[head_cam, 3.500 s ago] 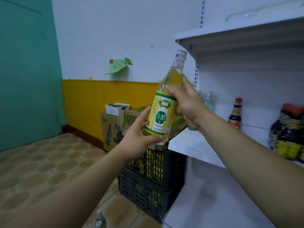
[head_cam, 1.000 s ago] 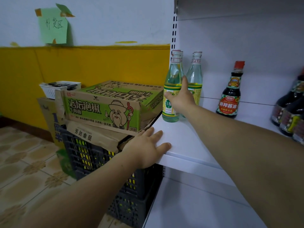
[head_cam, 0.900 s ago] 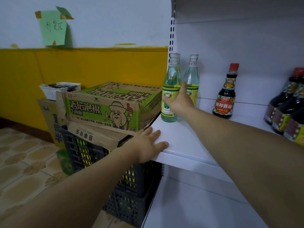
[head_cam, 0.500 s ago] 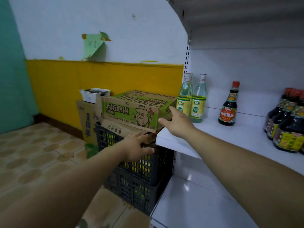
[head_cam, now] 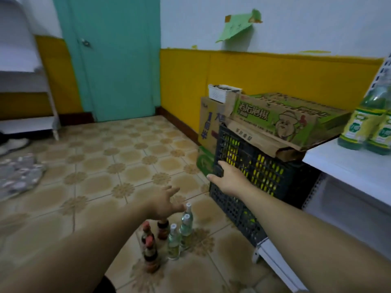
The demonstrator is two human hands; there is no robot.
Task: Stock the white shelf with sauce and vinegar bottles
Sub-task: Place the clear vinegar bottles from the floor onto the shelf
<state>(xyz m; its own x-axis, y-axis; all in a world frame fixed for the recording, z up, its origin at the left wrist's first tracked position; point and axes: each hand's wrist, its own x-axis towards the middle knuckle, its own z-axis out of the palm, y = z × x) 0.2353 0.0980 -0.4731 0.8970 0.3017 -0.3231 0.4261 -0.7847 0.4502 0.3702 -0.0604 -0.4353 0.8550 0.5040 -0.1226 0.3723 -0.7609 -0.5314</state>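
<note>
On the tiled floor below me stand clear vinegar bottles [head_cam: 185, 226] with white caps and dark sauce bottles [head_cam: 150, 250] with red caps, in a small cluster. My left hand [head_cam: 164, 203] hovers just above them, fingers spread, holding nothing. My right hand [head_cam: 229, 179] is open in front of the black crate, empty. Vinegar bottles with yellow-green labels [head_cam: 365, 121] stand on the white shelf [head_cam: 342, 163] at the right edge.
A black plastic crate [head_cam: 258, 178] sits left of the shelf with flattened green and brown cartons [head_cam: 281, 121] on top. A teal door [head_cam: 114, 58] and yellow wall lie behind. Another white rack [head_cam: 27, 123] stands far left, a grey mat [head_cam: 19, 172] beside it.
My right hand let go of the vinegar bottle it set on the shelf. My view swung left and down to the floor; both hands dropped from the shelf edge toward the floor bottles.
</note>
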